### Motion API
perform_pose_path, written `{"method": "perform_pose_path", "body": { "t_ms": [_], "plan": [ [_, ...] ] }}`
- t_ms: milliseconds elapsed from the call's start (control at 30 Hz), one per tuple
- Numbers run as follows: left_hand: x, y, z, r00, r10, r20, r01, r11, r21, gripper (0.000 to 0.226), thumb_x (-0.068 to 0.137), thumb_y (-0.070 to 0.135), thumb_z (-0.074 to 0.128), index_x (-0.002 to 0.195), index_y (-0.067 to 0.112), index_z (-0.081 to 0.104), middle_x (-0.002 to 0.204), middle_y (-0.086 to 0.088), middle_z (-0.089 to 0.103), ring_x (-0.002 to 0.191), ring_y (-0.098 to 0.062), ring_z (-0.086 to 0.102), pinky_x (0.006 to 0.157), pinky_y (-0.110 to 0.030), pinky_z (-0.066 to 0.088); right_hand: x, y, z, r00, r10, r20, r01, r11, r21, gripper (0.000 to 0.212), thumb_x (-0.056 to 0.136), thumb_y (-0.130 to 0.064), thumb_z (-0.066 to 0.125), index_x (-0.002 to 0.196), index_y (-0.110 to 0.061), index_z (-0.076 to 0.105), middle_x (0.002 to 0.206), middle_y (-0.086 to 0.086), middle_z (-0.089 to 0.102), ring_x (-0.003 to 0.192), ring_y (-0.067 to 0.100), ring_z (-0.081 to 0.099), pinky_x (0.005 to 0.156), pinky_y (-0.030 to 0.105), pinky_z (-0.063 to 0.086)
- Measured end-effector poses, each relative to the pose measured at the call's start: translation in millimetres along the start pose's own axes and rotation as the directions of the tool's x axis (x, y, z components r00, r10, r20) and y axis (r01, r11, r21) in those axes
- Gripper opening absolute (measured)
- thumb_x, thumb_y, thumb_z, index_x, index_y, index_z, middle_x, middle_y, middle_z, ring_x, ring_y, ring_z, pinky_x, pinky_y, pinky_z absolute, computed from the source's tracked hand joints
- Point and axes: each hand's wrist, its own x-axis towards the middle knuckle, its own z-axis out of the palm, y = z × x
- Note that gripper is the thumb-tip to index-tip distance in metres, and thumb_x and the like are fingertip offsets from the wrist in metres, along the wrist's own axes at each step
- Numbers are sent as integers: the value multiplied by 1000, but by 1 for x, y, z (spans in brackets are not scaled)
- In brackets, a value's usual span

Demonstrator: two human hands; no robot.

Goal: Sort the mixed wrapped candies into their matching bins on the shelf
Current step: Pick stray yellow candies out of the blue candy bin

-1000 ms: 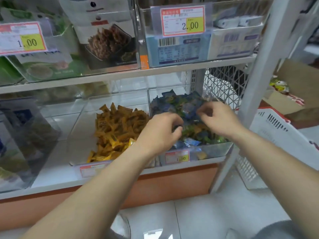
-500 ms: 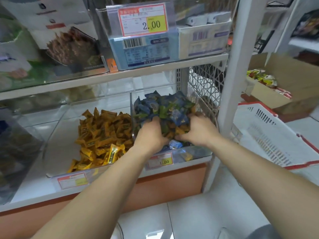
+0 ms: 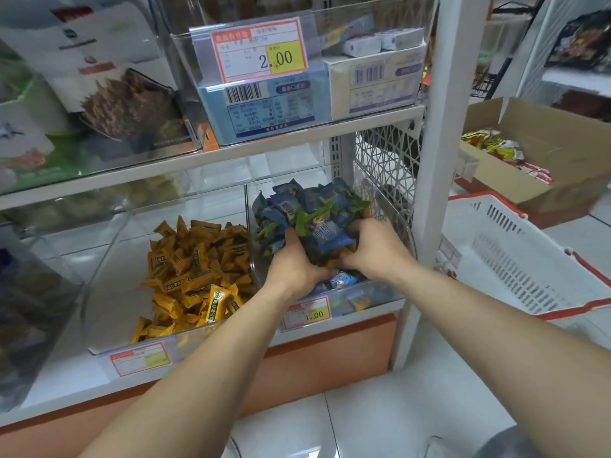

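Left hand (image 3: 294,269) and right hand (image 3: 377,254) each clutch crinkly blue-wrapped candies (image 3: 297,200) (some green) heaped inside the clear plastic bin (image 3: 383,294).

White metal shelf unit (image 3: 443,127) with orange kick panel (image 3: 330,355) and lattice side panel (image 3: 386,160), on pale tiled floor (image 3: 413,418); tilted white basket (image 3: 515,259), red rim, just right; open cardboard box (image 3: 555,143) beyond; flat indoor light.

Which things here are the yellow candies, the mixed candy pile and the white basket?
yellow candies (image 3: 195,269), head view, middle of the heap.
mixed candy pile (image 3: 307,206), head view, blue wrappers on top.
white basket (image 3: 529,269), head view, its slotted wall.
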Motion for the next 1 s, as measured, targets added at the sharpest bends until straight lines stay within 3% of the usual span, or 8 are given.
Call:
{"method": "perform_pose_path", "body": {
  "t_ms": [100,233,433,533,600,700,767,1000],
  "plan": [
    [2,0,4,1000,-9,17,9,1000,14,96,67,39,88,136,14,26,121,-9,63,106,-32,63,84,-42,54,2,2,-3,999,11,35,-10,1000,-23,50,65,-29,89,110,-15,70,96,-2,67,89,17,63,72,22,42],
    [4,3,6,997,5,71,-2,999,-48,96,71,27,87,141,13,22,122,-10,62,107,-31,63,90,-47,54,2,0,0,996,13,84,-10,999,-32,46,72,-25,83,115,-16,71,107,7,72,99,27,68,75,24,46],
    [8,1,7,994,-31,102,47,986,-157,103,69,27,88,144,13,19,118,-3,60,101,-21,60,81,-33,52,5,-6,-12,1000,13,11,-13,1000,-20,43,67,-22,84,110,-18,76,104,2,73,84,13,59,67,17,38],
    [8,4,2,1000,-12,18,15,973,-230,89,69,23,89,140,14,35,114,2,59,98,-16,58,76,-24,48,9,-6,-21,998,11,-67,-10,1000,12,38,68,-21,81,105,-24,76,99,-1,69,79,12,58,54,13,36],
    [8,9,-6,999,18,-51,-31,967,-254,75,72,18,86,137,15,47,116,-1,63,103,-20,61,83,-29,50,12,-5,-27,994,20,-103,-15,999,49,31,70,-23,80,100,-30,75,96,-4,66,70,7,56,49,10,33],
    [5,17,-23,988,107,-116,-127,975,-184,68,75,19,81,137,19,53,117,2,65,109,-20,61,90,-31,50,14,-5,-34,983,28,-181,-9,994,110,25,72,-32,83,97,-31,76,94,-6,67,83,12,59,63,19,39],
    [-1,20,-34,980,119,-161,-141,981,-132,72,76,24,81,140,20,50,109,9,60,103,-13,57,82,-24,46,14,-8,-40,963,44,-265,0,986,164,23,74,-34,84,95,-32,74,90,-7,64,88,15,59,73,21,39],
    [-15,22,-61,973,114,-199,-121,992,-27,50,74,28,84,118,20,60,91,10,64,88,-15,63,70,-23,46,5,-23,-51,930,13,-367,137,915,380,25,78,-29,82,96,-34,65,91,-14,69,84,10,66,78,28,52]
  ]
}}
